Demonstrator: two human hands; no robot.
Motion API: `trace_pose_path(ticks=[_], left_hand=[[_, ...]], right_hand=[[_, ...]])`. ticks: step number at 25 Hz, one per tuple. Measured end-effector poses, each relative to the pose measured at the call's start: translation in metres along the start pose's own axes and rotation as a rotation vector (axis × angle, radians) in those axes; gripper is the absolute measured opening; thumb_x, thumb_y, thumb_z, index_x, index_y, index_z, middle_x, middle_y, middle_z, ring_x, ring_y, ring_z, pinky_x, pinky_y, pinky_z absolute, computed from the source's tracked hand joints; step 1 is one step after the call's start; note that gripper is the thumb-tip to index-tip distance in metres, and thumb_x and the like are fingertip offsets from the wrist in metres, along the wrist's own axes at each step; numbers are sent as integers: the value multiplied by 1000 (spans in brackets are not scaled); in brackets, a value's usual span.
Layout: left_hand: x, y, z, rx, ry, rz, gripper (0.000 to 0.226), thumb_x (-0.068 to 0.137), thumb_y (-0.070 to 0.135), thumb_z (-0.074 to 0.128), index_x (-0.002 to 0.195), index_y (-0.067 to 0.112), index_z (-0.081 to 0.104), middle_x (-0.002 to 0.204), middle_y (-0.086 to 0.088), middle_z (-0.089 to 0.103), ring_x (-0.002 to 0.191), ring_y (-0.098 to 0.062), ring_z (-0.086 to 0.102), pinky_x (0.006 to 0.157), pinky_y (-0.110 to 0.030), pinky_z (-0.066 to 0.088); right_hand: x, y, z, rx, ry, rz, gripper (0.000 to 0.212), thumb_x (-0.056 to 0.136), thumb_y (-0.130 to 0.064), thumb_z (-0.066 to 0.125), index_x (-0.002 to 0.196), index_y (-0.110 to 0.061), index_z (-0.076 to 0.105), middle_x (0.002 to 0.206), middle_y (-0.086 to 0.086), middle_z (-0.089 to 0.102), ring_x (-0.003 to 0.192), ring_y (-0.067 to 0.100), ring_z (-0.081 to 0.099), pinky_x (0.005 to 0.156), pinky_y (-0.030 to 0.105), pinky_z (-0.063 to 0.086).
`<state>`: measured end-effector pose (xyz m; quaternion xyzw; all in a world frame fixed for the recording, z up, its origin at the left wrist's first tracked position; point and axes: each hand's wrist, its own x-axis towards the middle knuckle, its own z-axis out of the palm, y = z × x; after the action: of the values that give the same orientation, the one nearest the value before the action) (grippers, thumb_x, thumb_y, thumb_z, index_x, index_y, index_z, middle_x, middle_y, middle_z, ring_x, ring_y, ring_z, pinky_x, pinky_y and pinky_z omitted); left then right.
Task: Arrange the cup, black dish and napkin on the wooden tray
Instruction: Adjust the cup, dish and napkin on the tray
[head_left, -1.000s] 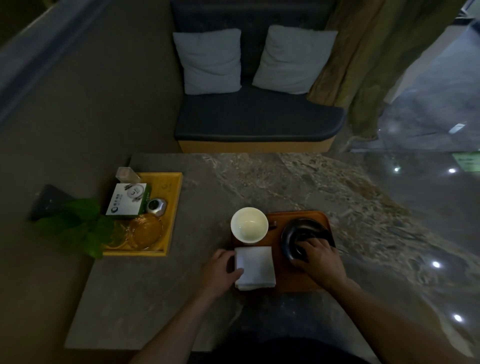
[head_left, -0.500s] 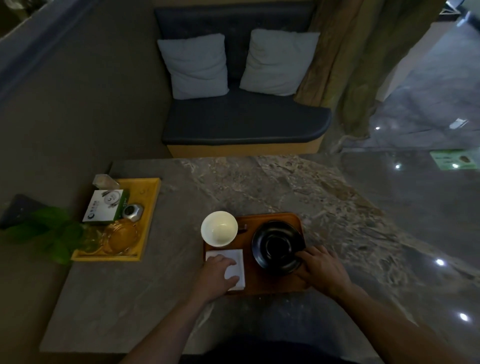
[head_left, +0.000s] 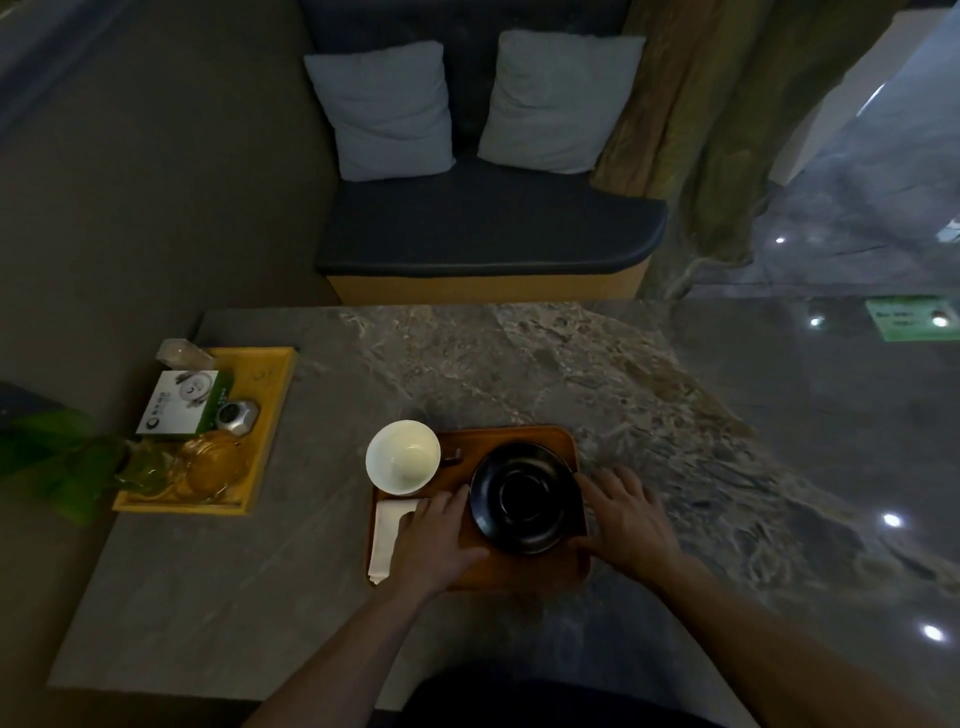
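On the marble table stands a wooden tray (head_left: 514, 434). The white cup (head_left: 402, 457) is upright at its far left corner, overhanging the rim. A black dish (head_left: 524, 496) lies on the tray's right half. A folded white napkin (head_left: 385, 532) lies along the near left side, partly under my left hand (head_left: 436, 535). That hand lies flat, fingertips touching the dish's left rim. My right hand (head_left: 626, 519) is spread at the tray's right edge beside the dish, its thumb by the near right corner. Neither hand visibly grips anything.
A yellow tray (head_left: 270, 395) at the table's left holds a white-green box (head_left: 179, 402), a small metal pot (head_left: 238, 417) and a glass dish (head_left: 215, 462). Green leaves (head_left: 57, 467) hang past it. A dark bench (head_left: 488, 228) with two cushions faces the table's far edge.
My left hand has slid right across the napkin until its fingers reach the dish. My right hand has left the dish's top and settled at the tray's right edge.
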<state>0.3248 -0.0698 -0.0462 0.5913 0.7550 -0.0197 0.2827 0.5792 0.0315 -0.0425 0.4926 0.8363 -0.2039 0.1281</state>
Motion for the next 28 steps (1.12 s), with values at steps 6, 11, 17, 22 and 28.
trace_pose_path(ticks=[6, 11, 17, 22, 28], left_hand=[[10, 10, 14, -2, -40, -82, 111, 74, 62, 70, 155, 26, 2, 159, -1, 22, 146, -25, 18, 115, -47, 24], [15, 12, 17, -4, -40, -111, 112, 73, 65, 68, 154, 27, 1, 158, -2, 24, 145, -26, 18, 116, -50, 21], [18, 10, 19, -21, -21, -110, 114, 71, 64, 71, 154, 28, 1, 157, -1, 25, 144, -25, 20, 117, -50, 22], [17, 6, 19, -43, -1, -99, 112, 71, 63, 71, 153, 31, 3, 158, 2, 24, 144, -23, 20, 116, -48, 19], [12, 1, 17, -42, -3, -91, 112, 71, 63, 71, 154, 30, 4, 157, 2, 25, 145, -22, 16, 116, -48, 17]], right_hand=[[19, 2, 7, 28, -98, 14, 111, 70, -75, 61, 151, -31, -1, 161, 2, 8, 146, 35, 0, 116, 56, 11], [23, -1, 17, 85, -73, 27, 114, 69, -73, 63, 151, -28, -2, 161, 2, 10, 146, 35, 2, 116, 55, 15], [21, 1, 18, 157, -65, 34, 115, 65, -75, 65, 152, -29, 3, 160, 2, 11, 146, 33, 1, 116, 56, 15], [19, 1, 22, 158, -54, 59, 116, 64, -78, 63, 151, -32, 3, 160, 2, 12, 145, 35, 3, 115, 54, 17], [11, -7, 32, 135, -20, 51, 114, 63, -80, 59, 151, -31, 6, 158, 1, 17, 145, 34, 6, 114, 53, 19]])
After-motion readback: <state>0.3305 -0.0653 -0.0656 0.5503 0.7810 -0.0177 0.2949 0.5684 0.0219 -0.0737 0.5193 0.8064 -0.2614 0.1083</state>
